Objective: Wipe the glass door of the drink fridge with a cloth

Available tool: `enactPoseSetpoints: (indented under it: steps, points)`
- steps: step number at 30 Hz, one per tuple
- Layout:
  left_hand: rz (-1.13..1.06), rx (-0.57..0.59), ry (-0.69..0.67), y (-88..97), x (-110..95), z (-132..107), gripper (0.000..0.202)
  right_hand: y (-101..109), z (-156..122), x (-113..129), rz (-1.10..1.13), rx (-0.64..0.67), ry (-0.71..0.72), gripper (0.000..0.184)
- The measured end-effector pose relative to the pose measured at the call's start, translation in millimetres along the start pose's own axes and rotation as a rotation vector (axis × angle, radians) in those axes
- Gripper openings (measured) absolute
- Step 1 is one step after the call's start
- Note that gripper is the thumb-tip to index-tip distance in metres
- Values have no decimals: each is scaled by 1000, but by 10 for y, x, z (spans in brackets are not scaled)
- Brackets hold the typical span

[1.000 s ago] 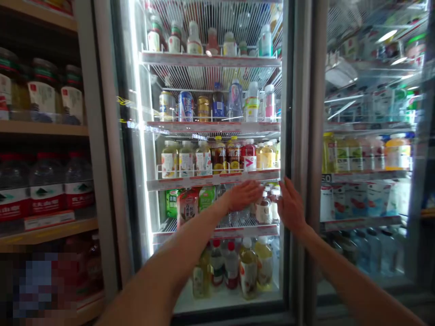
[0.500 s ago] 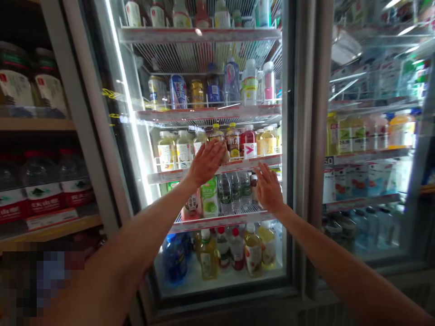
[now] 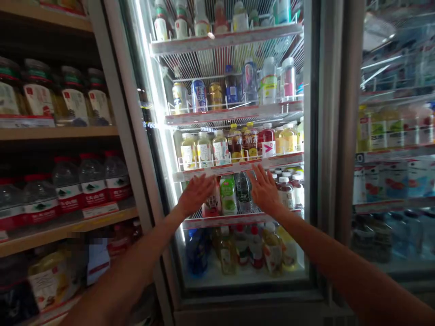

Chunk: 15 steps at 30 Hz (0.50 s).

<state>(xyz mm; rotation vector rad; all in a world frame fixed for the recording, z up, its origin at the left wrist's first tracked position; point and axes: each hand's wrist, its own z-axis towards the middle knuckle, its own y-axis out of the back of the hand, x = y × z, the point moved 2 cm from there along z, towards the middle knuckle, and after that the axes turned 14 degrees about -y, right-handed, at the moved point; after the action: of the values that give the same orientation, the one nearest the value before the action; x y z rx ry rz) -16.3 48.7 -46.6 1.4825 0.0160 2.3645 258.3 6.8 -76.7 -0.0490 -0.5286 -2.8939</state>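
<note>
Both my arms stretch toward a lit drinks fridge. My left hand (image 3: 197, 192), fingers extended, is in front of the fourth shelf, nearest a pink-labelled bottle (image 3: 211, 206) that it partly covers. My right hand (image 3: 265, 190) is spread with nothing in it, in front of the same shelf beside a clear water bottle (image 3: 243, 192). A green-labelled bottle (image 3: 228, 194) stands between the hands. Just above runs the shelf edge strip (image 3: 234, 167), with iced tea bottles (image 3: 235, 144) and a red drink bottle (image 3: 267, 140) behind it. Whether either hand touches anything, I cannot tell.
Wooden shelves (image 3: 57, 132) on the left hold dark juice bottles (image 3: 73, 97) and red-labelled water bottles (image 3: 93, 181). A metal door post (image 3: 329, 136) parts this fridge from another fridge with more drinks (image 3: 390, 129). Cans (image 3: 199, 96) stand higher up.
The view has swung left, showing more of the wooden shelves. My left hand has dropped from the iced tea bottles to the shelf below. My right hand has shifted left toward the water bottles.
</note>
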Motion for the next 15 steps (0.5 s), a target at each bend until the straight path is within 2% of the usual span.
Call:
enactPoseSetpoints:
  steps: [1, 2, 3, 4, 6, 7, 8, 9, 10, 13, 14, 15]
  points:
    - [-49, 45, -124, -5, -58, -35, 58, 4, -7, 4, -5, 6, 2, 53]
    - [-84, 76, -181, -6, -66, -67, 58, 10, -14, 3, -9, 13, 9, 54]
    - [-93, 82, -148, -1, -18, -92, 57, 15, -20, 0, -12, 22, 20, 54]
    - [-74, 60, -21, 10, 76, -116, 57, 19, -24, -5, -13, 28, 31, 54]
    - [23, -42, 357, 45, 292, -175, 58, 21, -29, -14, -9, 27, 39, 54]
    - [65, -87, 483, 58, 347, -206, 59, 17, -31, -16, -4, 22, 36, 55]
    - [87, -110, 525, 64, 346, -228, 61, 12, -33, -14, 3, 18, 29, 55]
    - [87, -108, 489, 61, 292, -240, 62, 6, -36, -11, 11, 15, 19, 56]
    - [61, -80, 375, 50, 198, -242, 62, -1, -39, -6, 17, 15, 10, 57]
    - [-68, 56, -107, 15, -104, -236, 61, -10, -46, 7, 13, 30, -1, 58]
    - [-84, 84, -191, 15, -132, -230, 59, -10, -48, 8, 9, 37, 2, 58]
    - [-75, 94, -202, 21, -108, -218, 56, -8, -49, 8, 7, 44, 7, 58]
